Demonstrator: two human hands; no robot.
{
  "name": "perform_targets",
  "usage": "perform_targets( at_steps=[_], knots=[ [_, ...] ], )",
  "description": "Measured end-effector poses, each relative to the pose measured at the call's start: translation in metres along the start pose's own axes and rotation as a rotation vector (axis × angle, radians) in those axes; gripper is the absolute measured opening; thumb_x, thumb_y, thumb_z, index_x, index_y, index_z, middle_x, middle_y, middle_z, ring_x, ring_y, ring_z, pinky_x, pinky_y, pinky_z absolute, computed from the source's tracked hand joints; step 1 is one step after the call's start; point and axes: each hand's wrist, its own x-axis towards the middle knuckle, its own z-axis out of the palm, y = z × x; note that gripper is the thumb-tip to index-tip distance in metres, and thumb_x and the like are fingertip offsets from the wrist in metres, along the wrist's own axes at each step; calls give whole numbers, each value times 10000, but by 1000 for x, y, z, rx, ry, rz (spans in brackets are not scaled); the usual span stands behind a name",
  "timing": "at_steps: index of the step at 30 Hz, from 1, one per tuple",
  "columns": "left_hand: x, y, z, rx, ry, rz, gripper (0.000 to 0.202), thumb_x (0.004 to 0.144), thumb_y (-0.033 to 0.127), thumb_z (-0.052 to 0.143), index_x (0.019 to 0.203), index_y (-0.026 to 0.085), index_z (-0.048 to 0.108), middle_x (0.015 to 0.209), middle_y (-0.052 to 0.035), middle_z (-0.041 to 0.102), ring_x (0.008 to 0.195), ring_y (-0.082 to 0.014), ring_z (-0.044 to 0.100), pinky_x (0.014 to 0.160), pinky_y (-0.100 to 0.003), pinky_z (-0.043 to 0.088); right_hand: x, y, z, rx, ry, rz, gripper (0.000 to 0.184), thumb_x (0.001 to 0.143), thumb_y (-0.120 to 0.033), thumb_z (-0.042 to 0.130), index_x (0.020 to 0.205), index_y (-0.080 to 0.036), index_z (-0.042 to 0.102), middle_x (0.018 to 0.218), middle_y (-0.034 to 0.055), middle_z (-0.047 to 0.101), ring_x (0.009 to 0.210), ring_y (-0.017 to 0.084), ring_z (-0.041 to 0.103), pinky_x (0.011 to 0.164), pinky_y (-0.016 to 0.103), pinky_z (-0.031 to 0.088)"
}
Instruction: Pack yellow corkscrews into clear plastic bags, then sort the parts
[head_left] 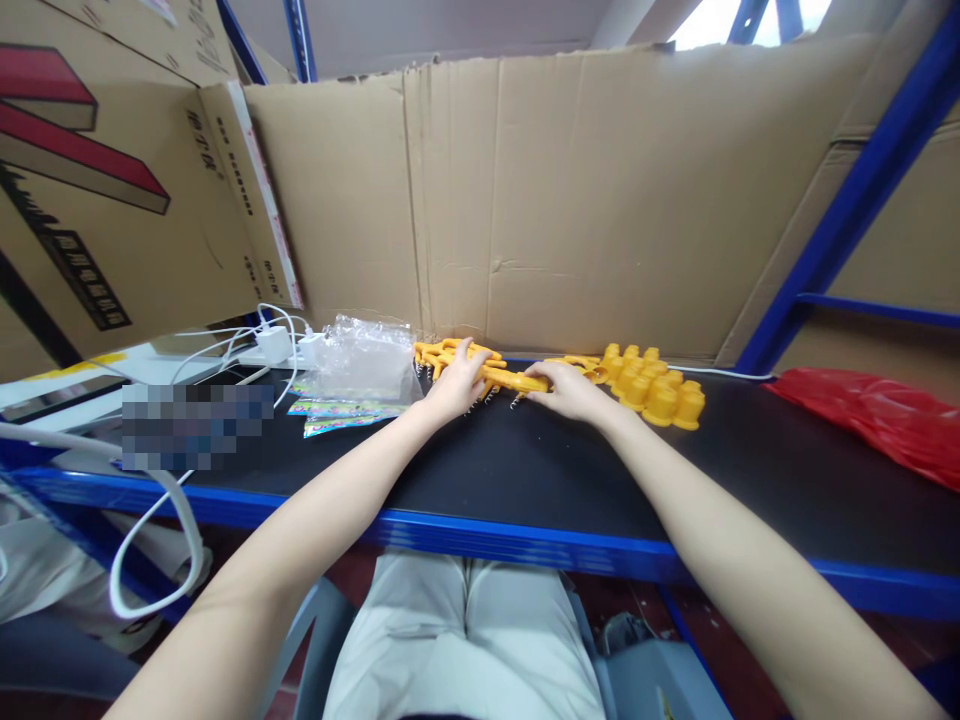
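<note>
Both hands meet over a long yellow plastic part [519,381] lying on the black shelf top [525,470]. My left hand [456,382] rests curled on its left end, over a pile of similar yellow pieces [435,353] with small metal springs. My right hand [566,388] grips the part's right end, fingers closed round it. Just right of that hand stands a cluster of yellow cup-shaped pieces [654,388].
Clear plastic bags with shiny printed cards [352,385] lie at left, beside white chargers and cables [274,345]. A red plastic bag [877,420] lies at right. Cardboard sheets [585,190] wall the back. Blue shelf frame [480,535] runs along the front edge.
</note>
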Motion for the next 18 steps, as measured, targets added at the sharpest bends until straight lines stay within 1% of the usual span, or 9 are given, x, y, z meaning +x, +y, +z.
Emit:
perform_targets(
  at_steps=[2, 4, 6, 9, 12, 15, 17, 18],
  knots=[
    [1, -1, 1, -30, 4, 14, 416, 821, 140, 449, 1236, 168, 463, 1232, -126, 532, 1098, -215, 535, 917, -373, 434, 0, -1, 0, 3, -2, -11, 239, 729, -192, 623, 964, -147, 620, 964, 87, 660, 871, 204, 601, 799, 317, 443],
    [0, 0, -1, -15, -33, -3, 387, 830, 207, 468, 1216, 193, 493, 1107, -91, 623, 1033, -218, 579, 886, -363, 448, 0, -1, 0, 2, 0, -19, 246, 736, -185, 614, 977, -138, 622, 981, 97, 655, 885, 209, 597, 817, 329, 442],
    [-1, 3, -6, 46, -68, -55, 365, 813, 282, 511, 1172, 218, 530, 1023, -69, 661, 964, -228, 610, 837, -351, 462, 1, 1, 1, 7, 9, -28, 250, 737, -178, 610, 982, -129, 624, 985, 105, 649, 895, 213, 591, 839, 345, 438],
    [-3, 7, -12, 129, -84, -104, 320, 802, 326, 522, 1106, 233, 562, 939, -51, 679, 889, -229, 631, 769, -324, 467, 2, 7, 6, 65, 28, -43, 248, 741, -195, 608, 982, -141, 624, 964, 94, 646, 896, 209, 586, 857, 369, 439],
    [-3, 7, -15, 150, -106, -113, 302, 802, 344, 515, 1076, 227, 567, 885, -48, 679, 844, -226, 637, 726, -305, 460, 2, 16, 10, 213, 29, 4, 332, 713, -221, 642, 1038, -163, 600, 1030, 86, 628, 902, 193, 586, 847, 370, 459],
    [-3, 2, -12, 149, -147, -134, 307, 790, 358, 528, 1066, 228, 561, 884, -42, 675, 841, -219, 634, 711, -292, 453, 1, 24, 10, 427, -37, 121, 466, 662, -229, 688, 1106, -173, 556, 1107, 85, 591, 829, 150, 603, 800, 339, 495],
    [-3, -1, -10, 141, -165, -144, 302, 790, 365, 525, 1057, 227, 558, 892, -40, 672, 843, -212, 630, 707, -287, 451, 0, 26, 8, 567, -78, 173, 504, 640, -245, 712, 1108, -170, 541, 1088, 82, 589, 795, 130, 612, 800, 324, 500],
    [-3, -3, -9, 138, -171, -143, 296, 793, 367, 518, 1049, 224, 558, 892, -40, 670, 841, -209, 629, 706, -287, 451, -1, 26, 6, 629, -94, 188, 501, 641, -266, 719, 1098, -167, 538, 1047, 77, 602, 788, 129, 618, 804, 321, 500]
  ],
)
